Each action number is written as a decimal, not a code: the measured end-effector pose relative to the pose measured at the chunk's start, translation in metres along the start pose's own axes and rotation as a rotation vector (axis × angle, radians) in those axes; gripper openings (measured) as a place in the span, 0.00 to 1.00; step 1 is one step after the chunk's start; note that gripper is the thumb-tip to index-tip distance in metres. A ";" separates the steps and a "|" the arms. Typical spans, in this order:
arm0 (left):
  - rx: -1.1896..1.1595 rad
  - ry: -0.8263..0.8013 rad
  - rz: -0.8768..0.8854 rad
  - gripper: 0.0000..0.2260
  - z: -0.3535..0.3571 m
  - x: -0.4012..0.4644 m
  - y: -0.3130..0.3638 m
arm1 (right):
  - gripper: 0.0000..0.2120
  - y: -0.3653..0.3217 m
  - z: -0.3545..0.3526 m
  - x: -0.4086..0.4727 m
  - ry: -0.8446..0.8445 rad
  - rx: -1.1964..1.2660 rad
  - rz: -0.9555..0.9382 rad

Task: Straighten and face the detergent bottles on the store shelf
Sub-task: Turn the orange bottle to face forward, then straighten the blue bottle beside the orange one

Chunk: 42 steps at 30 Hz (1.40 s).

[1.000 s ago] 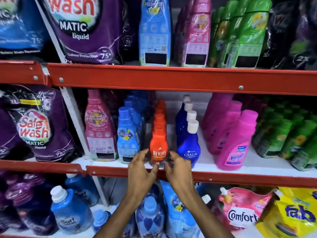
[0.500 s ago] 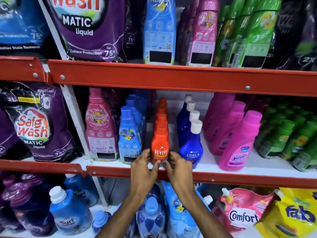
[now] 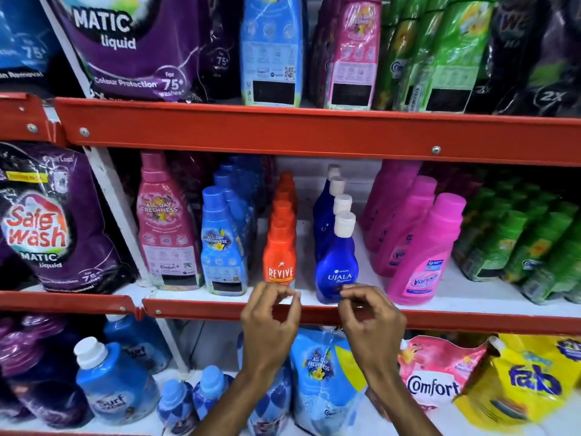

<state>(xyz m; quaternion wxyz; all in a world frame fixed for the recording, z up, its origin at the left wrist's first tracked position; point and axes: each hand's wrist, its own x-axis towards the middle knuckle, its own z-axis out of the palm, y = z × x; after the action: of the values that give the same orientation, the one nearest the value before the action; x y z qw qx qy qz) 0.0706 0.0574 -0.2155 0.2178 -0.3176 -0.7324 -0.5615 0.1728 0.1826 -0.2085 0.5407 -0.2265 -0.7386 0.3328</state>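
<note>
On the middle shelf (image 3: 471, 319) an orange Revive bottle (image 3: 279, 256) fronts a row of orange bottles, label facing me. Right of it a dark blue Ujala bottle (image 3: 336, 265) with a white cap fronts its own row, also label forward. My left hand (image 3: 270, 319) hovers at the Revive bottle's base, fingers loosely curled, gripping nothing. My right hand (image 3: 371, 322) is at the Ujala bottle's base, curled fingertips close to or just touching it. Both bottle bases are partly hidden by my fingers.
Light blue Comfort bottles (image 3: 221, 247) and a pink one (image 3: 166, 234) stand to the left, leaning pink Vanish bottles (image 3: 424, 256) and green bottles (image 3: 518, 247) to the right. Purple Safe Wash pouches (image 3: 47, 221) fill the left bay. Refill pouches and Surf bottles crowd the lower shelf.
Both hands have let go of the Revive bottle. My right hand has shifted right to the Ujala bottle's base, and my left hand has drawn back slightly. The view has moved closer.
</note>
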 end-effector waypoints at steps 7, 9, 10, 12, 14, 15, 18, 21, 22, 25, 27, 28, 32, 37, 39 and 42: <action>-0.066 -0.198 -0.086 0.17 0.034 0.002 0.014 | 0.22 0.018 -0.008 0.022 -0.150 0.021 0.180; -0.082 -0.208 -0.107 0.16 0.037 0.004 0.014 | 0.23 0.022 -0.008 0.026 -0.223 0.052 0.204; -0.093 -0.211 -0.122 0.16 0.038 0.005 0.015 | 0.23 0.023 -0.008 0.027 -0.241 0.063 0.207; -0.110 -0.208 -0.154 0.15 0.039 0.007 0.015 | 0.21 0.025 -0.008 0.030 -0.244 0.076 0.209; -0.111 -0.216 -0.175 0.14 0.041 0.008 0.015 | 0.19 0.026 -0.009 0.031 -0.234 0.091 0.221; -0.106 -0.221 -0.178 0.13 0.041 0.009 0.015 | 0.19 0.027 -0.010 0.032 -0.231 0.096 0.226; -0.105 -0.225 -0.186 0.13 0.042 0.010 0.015 | 0.18 0.028 -0.010 0.032 -0.222 0.097 0.220; -0.099 -0.224 -0.182 0.14 0.042 0.010 0.015 | 0.18 0.029 -0.009 0.032 -0.213 0.096 0.218; -0.097 -0.226 -0.179 0.14 0.042 0.010 0.015 | 0.18 0.030 -0.009 0.032 -0.212 0.093 0.219; -0.103 -0.232 -0.180 0.14 0.043 0.010 0.015 | 0.18 0.030 -0.010 0.031 -0.214 0.089 0.224; -0.105 -0.230 -0.178 0.14 0.043 0.010 0.015 | 0.18 0.030 -0.010 0.032 -0.215 0.100 0.225; -0.111 -0.225 -0.176 0.14 0.043 0.010 0.016 | 0.18 0.030 -0.010 0.031 -0.210 0.105 0.225; -0.145 -0.097 -0.177 0.14 0.044 -0.001 0.020 | 0.16 0.031 -0.020 0.027 -0.100 0.134 0.228; -0.096 0.020 0.032 0.07 0.060 -0.014 0.045 | 0.11 0.045 -0.060 0.027 0.171 0.102 0.142; -0.122 -0.071 0.061 0.08 0.075 -0.018 0.057 | 0.08 0.054 -0.075 0.034 0.246 0.076 0.143; -0.169 -0.233 0.017 0.10 0.102 -0.022 0.069 | 0.14 0.075 -0.091 0.050 0.211 -0.030 0.213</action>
<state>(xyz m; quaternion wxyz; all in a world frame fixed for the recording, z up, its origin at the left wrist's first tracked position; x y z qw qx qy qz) 0.1389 0.1621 -0.2106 0.1086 -0.4038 -0.7001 -0.5788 0.2413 0.2908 -0.2137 0.5737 -0.3451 -0.6544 0.3515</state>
